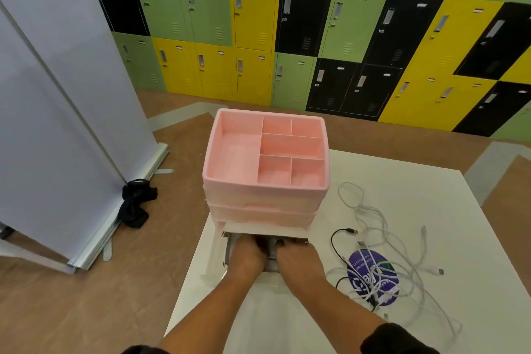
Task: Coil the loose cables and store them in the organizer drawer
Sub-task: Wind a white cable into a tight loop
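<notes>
while both hands are down inside the pulled-out drawer [214, 256], the step in hand appears to be preparing the storage space, not coiling. the drawer is the lowest one of the pink organizer [258, 204] and projects toward the person, at the organizer's 6 o'clock side.

hand state:
- the left hand [248, 253] reaches into the drawer at its 9 o'clock half. the knuckles face up and the fingers bend down out of sight.
- the right hand [296, 257] reaches into the 3 o'clock half in the same posture.
- a grey piece [271, 250] stands between the two hands. it cannot be told whether either hand grips it, or what it is.

location of the task items: the white cables [382, 227] and one black cable [337, 234] lie in a loose tangle on the white table [287, 325], at about 4 o'clock from the organizer and just beside the right forearm. part of the tangle crosses a purple sticker [359, 264]. no cable is coiled and none is visible in the drawer.

judgement: the task is at an early stage. the next move calls for freeing the hands from the drawer, leaving it open, then reaching toward 3 o'clock to separate one cable from the tangle. the crossed strands are likely to drag each other, so one end should be traced first.
</notes>
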`<state>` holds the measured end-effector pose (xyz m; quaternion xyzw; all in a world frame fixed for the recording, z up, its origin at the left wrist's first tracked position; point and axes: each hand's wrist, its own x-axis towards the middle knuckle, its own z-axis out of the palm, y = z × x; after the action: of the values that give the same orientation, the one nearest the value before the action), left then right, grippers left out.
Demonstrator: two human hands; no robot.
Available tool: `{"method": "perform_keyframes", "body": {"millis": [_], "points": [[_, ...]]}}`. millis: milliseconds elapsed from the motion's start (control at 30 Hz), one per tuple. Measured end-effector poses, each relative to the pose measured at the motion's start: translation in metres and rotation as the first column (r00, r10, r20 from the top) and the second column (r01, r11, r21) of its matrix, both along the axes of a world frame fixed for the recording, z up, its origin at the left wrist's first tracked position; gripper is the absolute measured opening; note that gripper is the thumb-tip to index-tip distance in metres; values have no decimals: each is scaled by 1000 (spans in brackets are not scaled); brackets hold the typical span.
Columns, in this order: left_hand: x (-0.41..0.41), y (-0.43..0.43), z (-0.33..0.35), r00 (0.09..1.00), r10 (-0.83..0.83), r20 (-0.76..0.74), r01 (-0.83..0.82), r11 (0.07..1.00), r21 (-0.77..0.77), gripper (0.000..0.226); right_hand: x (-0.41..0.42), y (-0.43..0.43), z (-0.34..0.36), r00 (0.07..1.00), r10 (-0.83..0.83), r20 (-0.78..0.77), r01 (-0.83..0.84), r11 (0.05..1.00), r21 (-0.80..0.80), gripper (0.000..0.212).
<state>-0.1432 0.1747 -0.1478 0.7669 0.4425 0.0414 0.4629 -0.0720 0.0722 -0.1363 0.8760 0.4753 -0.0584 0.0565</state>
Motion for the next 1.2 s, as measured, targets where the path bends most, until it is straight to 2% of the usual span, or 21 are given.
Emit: {"method": "perform_keyframes", "body": {"millis": [133, 200, 267, 367, 433, 500, 600, 833, 1067, 1200], "points": [[-4, -1, -5, 995, -88, -47, 90, 994, 57, 29, 4, 1, -8, 999, 37, -16, -36, 999, 17, 37], [-7, -1, -5, 992, -121, -43, 124, 989, 81, 22, 1, -5, -1, 999, 40, -28, -41, 999, -21, 27], [-10, 0, -7, 985, -164, -48, 167, 983, 82, 12, 4, -11, 0, 998, 39, -58, -41, 999, -31, 34], [-14, 1, -7, 969, -245, -33, 247, 964, 96, 18, 2, -30, 7, 987, 96, -126, -86, 993, 80, 43], [-19, 3, -4, 964, -264, -18, 263, 955, 139, 20, 3, -44, 8, 979, 153, -133, -141, 985, 98, 39], [-23, 5, 1, 959, -274, -65, 282, 938, 202, 19, 7, -60, 11, 971, 188, -150, -170, 977, 125, 31], [-28, 4, 8, 933, -313, -176, 354, 885, 303, 17, 17, -81, 17, 981, 142, -129, -126, 984, 127, 34], [-32, -16, 24, 919, -383, -91, 388, 842, 375, 14, 37, -123, 27, 983, -8, -183, 45, 980, 196, 32], [-4, -63, 53, 812, -584, -3, 549, 761, 345, 15, 64, -184, 30, 969, -190, -158, 232, 923, 307, 21], [24, -99, 61, 739, -673, -28, 642, 692, 330, 19, 77, -215, 27, 934, -302, -189, 350, 879, 323, 27]]}}
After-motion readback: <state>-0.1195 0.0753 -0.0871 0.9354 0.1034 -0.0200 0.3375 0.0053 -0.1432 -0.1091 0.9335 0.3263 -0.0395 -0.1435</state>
